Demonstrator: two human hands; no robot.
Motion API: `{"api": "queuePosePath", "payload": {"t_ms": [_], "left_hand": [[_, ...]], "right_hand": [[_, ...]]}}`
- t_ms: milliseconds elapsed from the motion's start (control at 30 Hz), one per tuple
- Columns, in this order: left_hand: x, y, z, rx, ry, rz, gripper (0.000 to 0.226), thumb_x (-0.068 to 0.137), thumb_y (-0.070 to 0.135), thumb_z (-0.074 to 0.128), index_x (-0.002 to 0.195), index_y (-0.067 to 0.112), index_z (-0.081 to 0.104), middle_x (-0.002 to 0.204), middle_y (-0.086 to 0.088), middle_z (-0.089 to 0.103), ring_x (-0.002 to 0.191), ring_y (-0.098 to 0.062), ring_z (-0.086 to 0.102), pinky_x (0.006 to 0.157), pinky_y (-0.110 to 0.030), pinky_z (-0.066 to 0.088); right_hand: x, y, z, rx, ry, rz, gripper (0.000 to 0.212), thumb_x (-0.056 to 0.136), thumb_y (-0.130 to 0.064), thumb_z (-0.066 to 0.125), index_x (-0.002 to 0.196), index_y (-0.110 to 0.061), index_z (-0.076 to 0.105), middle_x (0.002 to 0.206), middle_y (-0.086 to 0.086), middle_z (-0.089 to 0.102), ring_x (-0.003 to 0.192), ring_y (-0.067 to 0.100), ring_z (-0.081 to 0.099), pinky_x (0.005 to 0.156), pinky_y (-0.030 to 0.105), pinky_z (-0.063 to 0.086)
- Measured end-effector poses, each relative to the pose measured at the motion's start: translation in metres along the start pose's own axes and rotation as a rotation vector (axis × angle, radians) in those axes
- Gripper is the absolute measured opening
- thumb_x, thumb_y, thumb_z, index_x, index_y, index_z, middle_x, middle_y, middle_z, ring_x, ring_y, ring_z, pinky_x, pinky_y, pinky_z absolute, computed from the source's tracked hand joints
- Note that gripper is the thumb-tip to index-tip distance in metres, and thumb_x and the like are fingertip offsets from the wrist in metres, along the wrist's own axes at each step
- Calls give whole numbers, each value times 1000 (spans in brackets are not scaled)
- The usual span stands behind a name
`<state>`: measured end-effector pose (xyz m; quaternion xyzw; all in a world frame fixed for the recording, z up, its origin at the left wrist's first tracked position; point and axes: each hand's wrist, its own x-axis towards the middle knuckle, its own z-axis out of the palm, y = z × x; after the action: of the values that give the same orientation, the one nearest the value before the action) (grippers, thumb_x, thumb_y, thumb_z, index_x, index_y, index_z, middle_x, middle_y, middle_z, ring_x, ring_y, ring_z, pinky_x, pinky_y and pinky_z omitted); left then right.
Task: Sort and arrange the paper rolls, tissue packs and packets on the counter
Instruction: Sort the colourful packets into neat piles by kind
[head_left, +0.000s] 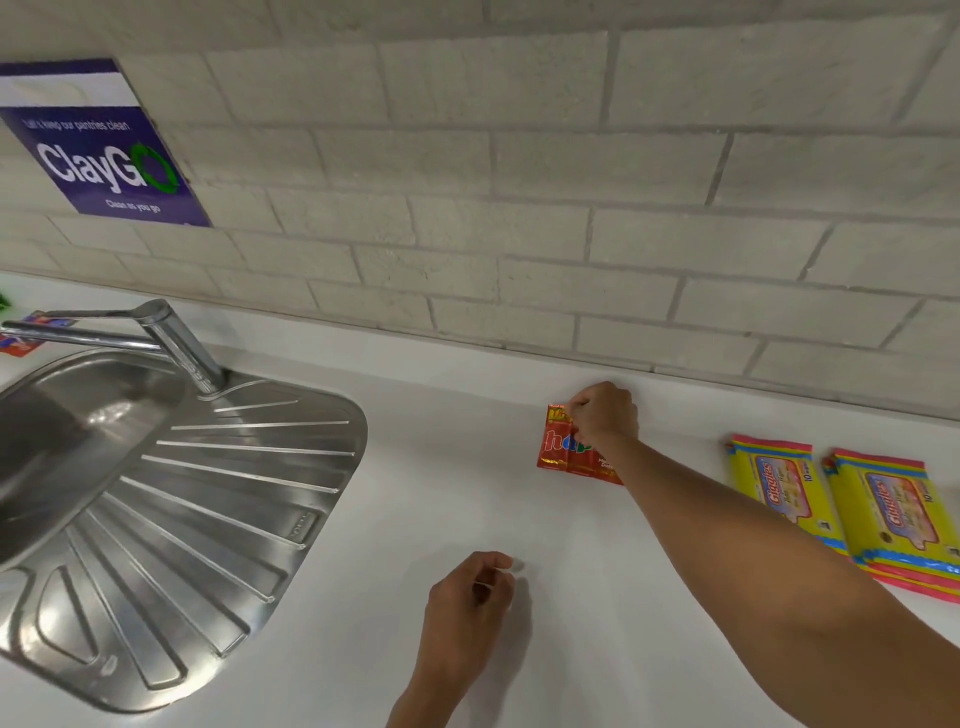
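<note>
A red packet lies flat on the white counter near the back wall. My right hand reaches over it and pinches its upper edge, covering the packet's right part. Two yellow tissue packs with pink and blue borders lie at the right: one closer to the packet, the other beside it at the frame edge. My left hand hovers low over the counter's front, fingers curled in with nothing in them. No paper rolls are in view.
A steel sink with a ribbed drainboard and a tap fills the left. Small red packets lie behind the tap at the far left. A purple sign hangs on the brick wall.
</note>
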<state>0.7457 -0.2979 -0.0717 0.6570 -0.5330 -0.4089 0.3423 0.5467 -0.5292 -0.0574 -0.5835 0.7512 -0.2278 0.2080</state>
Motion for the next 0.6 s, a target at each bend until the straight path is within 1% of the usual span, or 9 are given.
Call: {"api": "queuePosePath", "payload": {"t_ms": [33, 100, 167, 233, 300, 400, 467, 533, 600], "left_hand": [[0, 0, 0, 1, -1, 2, 16, 92, 20, 66, 97, 34, 72, 83, 17, 73, 77, -5, 69, 73, -17, 52], [0, 0, -1, 7, 1, 8, 17, 92, 19, 65, 96, 35, 72, 83, 17, 73, 77, -5, 69, 72, -16, 52], [0, 0, -1, 14, 2, 6, 17, 92, 20, 65, 96, 35, 71, 83, 17, 72, 77, -4, 68, 72, -15, 51], [1, 1, -1, 32, 1, 9, 16, 93, 22, 65, 97, 36, 71, 84, 19, 72, 80, -3, 68, 73, -15, 51], [2, 1, -1, 53, -8, 11, 15, 93, 24, 64, 98, 38, 70, 86, 20, 72, 83, -2, 68, 74, -15, 52], [4, 0, -1, 83, -11, -2, 13, 94, 28, 63, 99, 38, 70, 88, 21, 72, 85, 0, 67, 77, -18, 53], [3, 1, -2, 110, -10, -11, 12, 93, 31, 63, 100, 39, 70, 89, 22, 72, 85, 2, 67, 79, -19, 53], [3, 1, -1, 114, -13, -10, 13, 93, 30, 63, 99, 39, 70, 88, 24, 72, 84, 3, 67, 79, -19, 52], [3, 2, 1, 116, -13, -5, 14, 92, 28, 64, 98, 39, 69, 85, 23, 72, 82, 1, 67, 78, -21, 52]], "right_hand": [[2, 1, 0, 25, -4, 2, 16, 91, -23, 68, 91, -10, 77, 88, 6, 75, 67, 14, 68, 53, 24, 51], [5, 2, 1, 103, -12, 10, 12, 90, -22, 70, 90, -11, 77, 84, 6, 75, 67, 16, 70, 64, 36, 61], [6, 4, 0, 144, -10, 2, 11, 88, -21, 72, 91, -11, 76, 83, 7, 75, 70, 19, 71, 71, 41, 62], [4, 7, -3, 141, -2, -29, 12, 90, -19, 70, 92, -10, 76, 85, 8, 75, 72, 20, 71, 75, 42, 62], [-1, 11, -7, 114, 8, -74, 12, 92, -18, 67, 93, -9, 76, 89, 7, 75, 75, 19, 69, 78, 39, 60], [-17, 16, -12, 41, 23, -159, 18, 95, -20, 61, 94, -10, 75, 92, 5, 75, 77, 15, 66, 71, 29, 54], [-30, 18, -12, -46, 31, -241, 21, 96, -27, 57, 96, -13, 73, 92, 3, 73, 81, 15, 64, 68, 28, 51], [-44, 20, -10, -138, 46, -367, 21, 95, -30, 57, 99, -16, 72, 96, 0, 70, 94, 18, 59, 73, 32, 51], [-56, 23, -5, -216, 36, -523, 21, 92, -29, 60, 106, -18, 73, 106, -1, 69, 109, 24, 55, 85, 38, 47]]}}
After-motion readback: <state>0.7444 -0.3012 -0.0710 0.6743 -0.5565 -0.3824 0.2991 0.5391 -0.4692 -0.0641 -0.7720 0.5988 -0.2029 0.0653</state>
